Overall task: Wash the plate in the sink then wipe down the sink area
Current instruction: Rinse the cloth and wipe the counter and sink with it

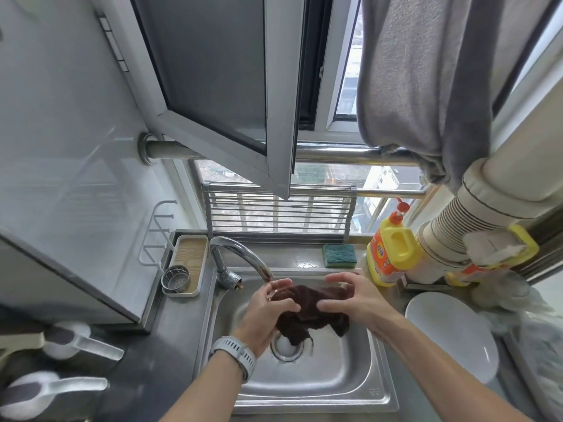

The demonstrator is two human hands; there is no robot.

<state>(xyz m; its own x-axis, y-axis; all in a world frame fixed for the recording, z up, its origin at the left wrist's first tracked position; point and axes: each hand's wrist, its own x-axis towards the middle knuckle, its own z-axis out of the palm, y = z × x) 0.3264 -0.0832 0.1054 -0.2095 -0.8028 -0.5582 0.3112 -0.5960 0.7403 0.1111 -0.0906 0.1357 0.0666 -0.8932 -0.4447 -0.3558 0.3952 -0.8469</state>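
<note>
**Sink stn – cloth held over basin, plate parked on counter**

Dark brown cloth (307, 312) bunched, held above sink (332, 388) over drain (286, 347). Long axis runs approx L–R across basin; loose tail hangs down toward drain. Upper L end sits just below faucet (240, 257) spout.

L hand (269, 312): grip closed, fingers curled round L end of cloth; watch (236, 354) on wrist. R hand (353, 296): grip closed, thumb and fingers pinching R end of cloth.

White plate (451, 333) lies on counter R of sink, just beside basin rim, apart from both hands.

Clearances: basin floor below cloth open front and R. Faucet arcs in from rear-L corner, spout close to L hand. Open window sash (219, 95) overhangs rear of sink, lower corner pointing down above faucet. Rear ledge: green sponge (339, 255), yellow detergent bottle (391, 254) at rear-R corner near R hand. Corrugated duct (475, 217) crowds R side above plate. Grey towel (426, 74) hangs upper R. Tray (189, 263) w/ metal strainer cup (176, 278) L of faucet. Two scoops (76, 339) on dark counter far L, well apart from sink.
</note>
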